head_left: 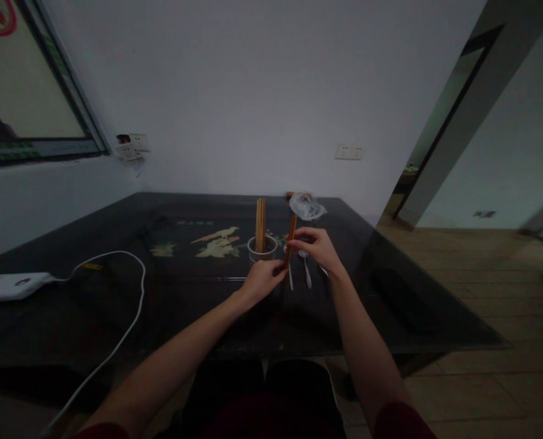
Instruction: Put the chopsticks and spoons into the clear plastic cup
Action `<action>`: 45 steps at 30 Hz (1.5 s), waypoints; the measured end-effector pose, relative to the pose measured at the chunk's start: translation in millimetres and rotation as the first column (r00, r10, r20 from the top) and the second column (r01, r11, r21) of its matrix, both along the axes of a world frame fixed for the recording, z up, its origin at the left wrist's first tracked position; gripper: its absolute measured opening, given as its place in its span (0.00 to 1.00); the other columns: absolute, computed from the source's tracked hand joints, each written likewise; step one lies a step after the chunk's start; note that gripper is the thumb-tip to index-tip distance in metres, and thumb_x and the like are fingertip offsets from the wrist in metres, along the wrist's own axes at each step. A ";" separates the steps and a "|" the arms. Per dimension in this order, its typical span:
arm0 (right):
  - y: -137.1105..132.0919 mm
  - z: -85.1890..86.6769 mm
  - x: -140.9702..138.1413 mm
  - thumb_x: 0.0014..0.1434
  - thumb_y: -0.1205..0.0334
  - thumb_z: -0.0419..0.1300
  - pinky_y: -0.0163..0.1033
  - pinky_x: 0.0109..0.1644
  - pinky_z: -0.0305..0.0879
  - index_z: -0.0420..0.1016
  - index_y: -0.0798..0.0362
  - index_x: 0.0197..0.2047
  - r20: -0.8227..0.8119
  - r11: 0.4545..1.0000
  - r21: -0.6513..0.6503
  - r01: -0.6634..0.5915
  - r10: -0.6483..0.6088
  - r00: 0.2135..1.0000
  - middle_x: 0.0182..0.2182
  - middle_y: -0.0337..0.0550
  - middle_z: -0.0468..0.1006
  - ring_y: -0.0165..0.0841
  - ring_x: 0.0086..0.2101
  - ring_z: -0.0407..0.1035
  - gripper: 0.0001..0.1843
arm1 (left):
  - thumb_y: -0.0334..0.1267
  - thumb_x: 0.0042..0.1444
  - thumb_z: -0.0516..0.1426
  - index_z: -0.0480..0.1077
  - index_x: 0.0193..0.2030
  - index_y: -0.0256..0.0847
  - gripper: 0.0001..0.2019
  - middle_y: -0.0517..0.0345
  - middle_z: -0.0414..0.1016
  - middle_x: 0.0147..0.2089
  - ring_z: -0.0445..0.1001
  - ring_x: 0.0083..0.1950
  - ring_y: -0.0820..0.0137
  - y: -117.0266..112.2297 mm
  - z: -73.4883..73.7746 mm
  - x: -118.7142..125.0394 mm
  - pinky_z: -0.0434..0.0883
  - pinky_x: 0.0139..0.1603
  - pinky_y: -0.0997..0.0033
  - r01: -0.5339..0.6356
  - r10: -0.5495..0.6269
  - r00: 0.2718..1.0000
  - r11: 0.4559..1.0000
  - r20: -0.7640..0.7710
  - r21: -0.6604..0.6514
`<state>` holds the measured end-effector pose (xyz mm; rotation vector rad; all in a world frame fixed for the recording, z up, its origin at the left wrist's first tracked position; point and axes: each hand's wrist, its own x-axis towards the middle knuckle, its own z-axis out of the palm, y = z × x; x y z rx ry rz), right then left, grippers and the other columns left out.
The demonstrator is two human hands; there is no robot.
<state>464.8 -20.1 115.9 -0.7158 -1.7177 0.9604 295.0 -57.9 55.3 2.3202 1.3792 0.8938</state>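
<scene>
Between my two hands stands a small bundle of brown chopsticks, nearly upright and leaning a little to the right. My left hand is closed round its lower end, while my right hand pinches it higher up. Just left of the bundle, a round metal-rimmed cup holds several lighter wooden chopsticks standing on end. Metal spoons lie on the table under and beside my right hand; one spoon shows clearly, the others are partly hidden.
The dark glossy table has a bird-and-flower picture. A crumpled clear plastic bag lies near the wall. At left, a white power bank-like device trails a white cable over the front edge. A wall socket is behind.
</scene>
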 end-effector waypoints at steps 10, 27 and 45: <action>0.9 -0.7 -1.2 0.41 0.56 0.70 0.32 0.27 0.67 0.76 0.56 0.27 -0.043 1.000 -0.028 -0.002 0.001 0.999 0.26 0.39 0.77 0.29 0.25 0.69 0.13 | 0.39 0.59 0.54 0.76 0.39 0.39 0.11 0.56 0.78 0.32 0.72 0.31 0.70 0.9 -2.9 0.9 0.61 0.31 0.75 0.003 -0.003 1.000 1.000 0.002 -0.021; -0.6 -0.6 -1.6 0.40 0.54 0.71 0.34 0.25 0.67 0.77 0.55 0.27 -0.035 1.000 -0.014 0.004 -0.005 0.999 0.25 0.40 0.77 0.30 0.24 0.70 0.14 | 0.38 0.59 0.55 0.75 0.33 0.36 0.10 0.57 0.74 0.27 0.68 0.28 0.71 3.2 -2.6 -1.7 0.56 0.29 0.75 -0.016 0.019 0.998 0.999 -0.056 0.044; -5.4 3.8 -3.9 0.47 0.49 0.66 0.36 0.31 0.69 0.77 0.56 0.31 0.137 0.993 0.105 0.055 -0.069 0.988 0.29 0.45 0.79 0.34 0.28 0.72 0.17 | 0.38 0.60 0.54 0.75 0.32 0.36 0.11 0.55 0.75 0.29 0.71 0.31 0.69 4.8 -3.4 -3.2 0.59 0.30 0.74 -0.019 0.023 0.997 0.999 -0.071 0.047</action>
